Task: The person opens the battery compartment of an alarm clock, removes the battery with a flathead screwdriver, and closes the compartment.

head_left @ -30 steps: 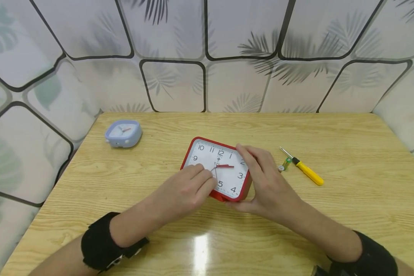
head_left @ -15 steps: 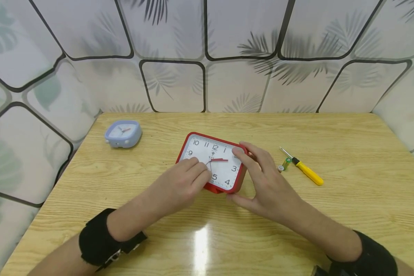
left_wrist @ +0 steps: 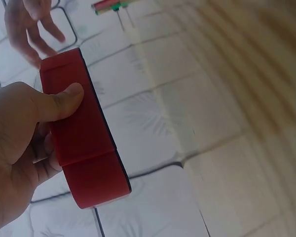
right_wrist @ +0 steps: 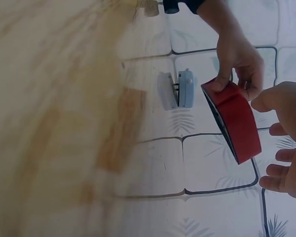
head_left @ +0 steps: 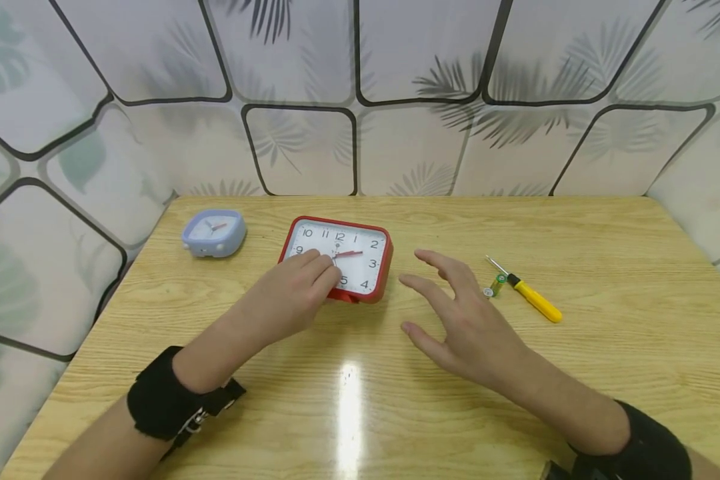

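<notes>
A red square-cornered clock (head_left: 360, 270) with a white numbered face tilts up over the middle of the table. My left hand (head_left: 297, 293) grips it by its lower left edge; in the left wrist view the thumb (left_wrist: 69, 101) presses on the red side of the clock (left_wrist: 89, 133), and the fingers bend over its face. My right hand (head_left: 462, 317) is off to the clock's right, fingers spread and holding nothing. The right wrist view shows a gap between the right fingers (right_wrist: 276, 170) and the red casing.
A small light-blue alarm clock (head_left: 216, 233) stands at the back left of the wooden table (head_left: 636, 267). To the right lie a yellow-handled screwdriver (head_left: 537, 299) and small green batteries (head_left: 499, 285) beside its shaft. A patterned wall backs the table.
The left hand has carried the red clock left and toward the back. The right hand has let go of the clock's right side and its fingers have spread.
</notes>
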`<state>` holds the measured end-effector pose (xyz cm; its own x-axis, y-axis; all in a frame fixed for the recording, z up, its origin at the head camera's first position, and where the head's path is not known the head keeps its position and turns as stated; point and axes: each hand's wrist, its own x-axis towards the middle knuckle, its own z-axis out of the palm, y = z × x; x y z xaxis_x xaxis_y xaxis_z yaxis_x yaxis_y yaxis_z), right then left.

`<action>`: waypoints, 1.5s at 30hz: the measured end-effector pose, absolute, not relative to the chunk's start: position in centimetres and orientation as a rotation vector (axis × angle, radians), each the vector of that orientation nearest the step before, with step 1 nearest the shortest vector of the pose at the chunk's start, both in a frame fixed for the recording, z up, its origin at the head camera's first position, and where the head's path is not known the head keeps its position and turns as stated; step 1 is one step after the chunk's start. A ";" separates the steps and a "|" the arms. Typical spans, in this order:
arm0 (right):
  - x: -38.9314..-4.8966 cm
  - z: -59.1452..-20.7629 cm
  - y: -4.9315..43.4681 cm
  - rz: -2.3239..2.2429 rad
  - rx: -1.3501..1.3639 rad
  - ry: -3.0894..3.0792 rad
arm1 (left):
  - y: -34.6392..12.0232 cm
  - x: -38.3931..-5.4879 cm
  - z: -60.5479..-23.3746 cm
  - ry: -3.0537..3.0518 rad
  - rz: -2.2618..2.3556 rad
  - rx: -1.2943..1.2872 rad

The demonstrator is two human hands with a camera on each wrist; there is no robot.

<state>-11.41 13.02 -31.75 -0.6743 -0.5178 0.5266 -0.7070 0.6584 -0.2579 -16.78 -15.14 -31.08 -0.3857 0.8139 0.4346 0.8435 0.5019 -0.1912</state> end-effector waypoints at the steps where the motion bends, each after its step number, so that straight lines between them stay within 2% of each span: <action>1: -11.4 -31.8 13.0 0.631 0.961 -2.463 | -15.4 -17.1 -31.1 -2.290 -0.088 -1.356; 10: -12.0 -31.7 13.6 0.563 0.968 -2.503 | -17.3 -19.2 -31.4 -2.477 -0.136 -1.304; 18: -13.9 -30.5 16.1 0.359 0.689 -2.781 | -18.2 -20.0 -31.8 -2.628 -0.153 -1.219; 27: -14.5 -28.7 18.7 0.239 0.547 -3.117 | -18.8 -20.3 -31.6 -2.843 -0.116 -1.125; 39: -14.7 -28.7 18.9 0.212 0.578 -3.175 | -19.0 -20.5 -32.0 -2.970 -0.084 -1.134; 45: -14.6 -28.7 19.0 0.219 0.591 -3.153 | -18.9 -20.1 -30.6 -3.033 -0.064 -1.097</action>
<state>-14.63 19.02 -28.71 -0.9299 -0.3647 -0.0470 -0.3547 0.9234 -0.1468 -20.06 -18.86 -30.57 -0.7657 0.6398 -0.0658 0.6365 0.7685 0.0658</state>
